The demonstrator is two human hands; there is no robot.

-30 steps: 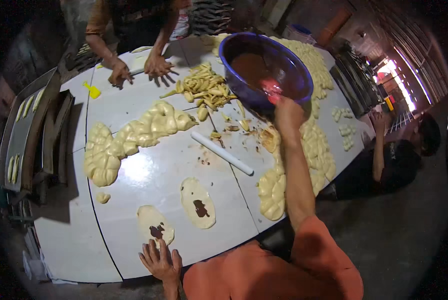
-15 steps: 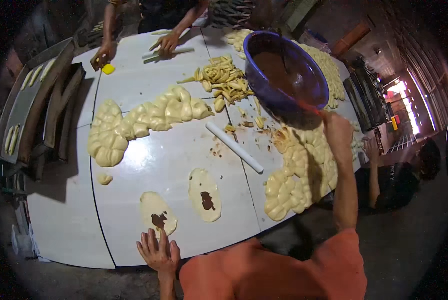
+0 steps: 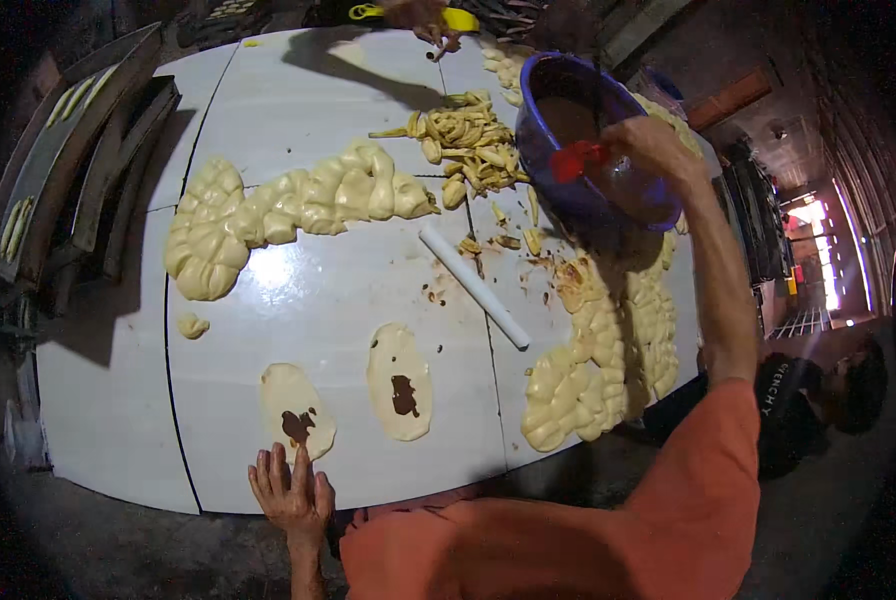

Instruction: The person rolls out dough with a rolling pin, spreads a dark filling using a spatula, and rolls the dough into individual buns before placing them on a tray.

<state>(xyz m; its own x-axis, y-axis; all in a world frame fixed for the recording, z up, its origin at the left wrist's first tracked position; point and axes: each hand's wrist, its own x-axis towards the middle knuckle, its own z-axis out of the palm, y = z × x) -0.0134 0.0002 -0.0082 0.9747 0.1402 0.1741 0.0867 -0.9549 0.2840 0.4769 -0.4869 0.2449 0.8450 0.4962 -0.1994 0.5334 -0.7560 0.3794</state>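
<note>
My left hand (image 3: 293,495) lies with fingers spread at the table's near edge, its fingertips at the lower end of a flattened dough oval (image 3: 280,388) that has a dark brown smear on it. Just right of it is a second dough oval (image 3: 386,352), also smeared with brown. Over the rim of a big blue-purple bowl (image 3: 536,130), my right hand (image 3: 653,150) is closed on a red utensil (image 3: 576,160), blurred, so its kind is unclear. Brown filling (image 3: 568,115) shows inside the bowl. A white rod-shaped rolling pin (image 3: 473,285) rests on the table.
Dough pieces (image 3: 208,235) lie in a band at left, and more (image 3: 573,395) at right. Peeled banana pieces (image 3: 468,140) are heaped beside the bowl. Metal trays (image 3: 53,150) are stacked at far left. Across the table is another person's hand (image 3: 433,35); another person (image 3: 798,410) is at right.
My right hand has risen over the bowl, bringing the red utensil up into clear sight. My left hand stays by the dough oval. The other person's hands have shifted at the far edge.
</note>
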